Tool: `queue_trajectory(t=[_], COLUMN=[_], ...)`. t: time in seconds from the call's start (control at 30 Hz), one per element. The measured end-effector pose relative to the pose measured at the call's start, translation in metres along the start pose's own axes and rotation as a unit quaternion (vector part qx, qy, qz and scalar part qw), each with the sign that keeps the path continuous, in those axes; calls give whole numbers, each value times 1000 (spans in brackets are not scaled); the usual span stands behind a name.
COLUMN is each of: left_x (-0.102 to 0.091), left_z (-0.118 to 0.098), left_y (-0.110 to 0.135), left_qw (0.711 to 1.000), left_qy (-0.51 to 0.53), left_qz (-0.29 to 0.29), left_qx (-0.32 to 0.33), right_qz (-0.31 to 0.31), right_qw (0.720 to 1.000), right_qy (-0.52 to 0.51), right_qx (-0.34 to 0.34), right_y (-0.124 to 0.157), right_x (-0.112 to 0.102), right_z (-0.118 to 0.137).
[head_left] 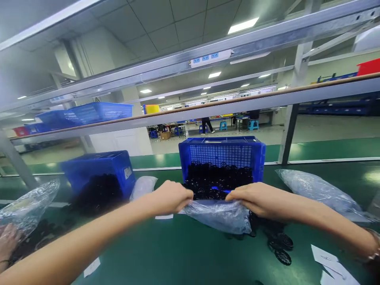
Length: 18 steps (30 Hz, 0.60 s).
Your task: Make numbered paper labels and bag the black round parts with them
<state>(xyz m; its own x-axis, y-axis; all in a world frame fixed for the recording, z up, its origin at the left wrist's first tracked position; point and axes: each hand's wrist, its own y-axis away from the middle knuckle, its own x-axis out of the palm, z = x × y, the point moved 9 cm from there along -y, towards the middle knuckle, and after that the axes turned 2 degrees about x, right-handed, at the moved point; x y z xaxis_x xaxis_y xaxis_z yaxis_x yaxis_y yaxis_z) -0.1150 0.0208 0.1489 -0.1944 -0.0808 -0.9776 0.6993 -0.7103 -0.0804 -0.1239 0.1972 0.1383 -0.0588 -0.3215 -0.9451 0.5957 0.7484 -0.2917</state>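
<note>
A clear plastic bag (221, 215) is stretched between my two hands, just in front of a blue crate. My left hand (172, 196) pinches the bag's upper left edge, and my right hand (257, 198) grips its upper right edge. Behind it, the blue crate (184, 154) lies on its side, its open face toward me. Black round plastic parts (221, 178) fill the crate and spill out at its mouth. Several more black rings (282, 247) lie on the green table by my right forearm. A small bright blue piece shows among the parts between my hands.
A second tipped blue crate (126, 170) with black parts stands at left. Another person's hand (10, 241) holds a plastic bag (32, 202) there. A filled clear bag (323, 192) lies at right, and paper slips (329, 261) lie near the front. A metal shelf rail (213, 107) crosses above.
</note>
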Motion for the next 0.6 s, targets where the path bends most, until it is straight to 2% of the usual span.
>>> queue_trajectory(t=[0.13, 0.2, 0.27, 0.4, 0.47, 0.53, 0.6], left_x=[-57, -72, -70, -39, -36, -41, -44], left_z=[6, 1, -13, -39, -37, -27, -20], left_y=[-4, -6, -10, -23, -25, -22, -17], left_qw=[993, 989, 987, 987, 987, 987, 987], left_qy=[96, 123, 142, 162, 157, 147, 148], left_qz=[-62, -80, -75, -21, -36, -59, -42], left_qx=[-25, -30, -11, 1, -18, -41, -46], right_qz=[-60, -104, -135, -172, -189, -205, -217], right_qw=[994, 989, 984, 980, 975, 968, 960], right_qy=[-81, -86, -75, -18, 20, 48, 60], right_qx=[35, 66, 86, 100, 115, 139, 165], right_y=[6, 5, 1, -7, -7, -5, -2], right_x=[-37, -49, -51, -45, -46, -50, -54], right_z=[2, 0, 0, 9, 11, 7, 2])
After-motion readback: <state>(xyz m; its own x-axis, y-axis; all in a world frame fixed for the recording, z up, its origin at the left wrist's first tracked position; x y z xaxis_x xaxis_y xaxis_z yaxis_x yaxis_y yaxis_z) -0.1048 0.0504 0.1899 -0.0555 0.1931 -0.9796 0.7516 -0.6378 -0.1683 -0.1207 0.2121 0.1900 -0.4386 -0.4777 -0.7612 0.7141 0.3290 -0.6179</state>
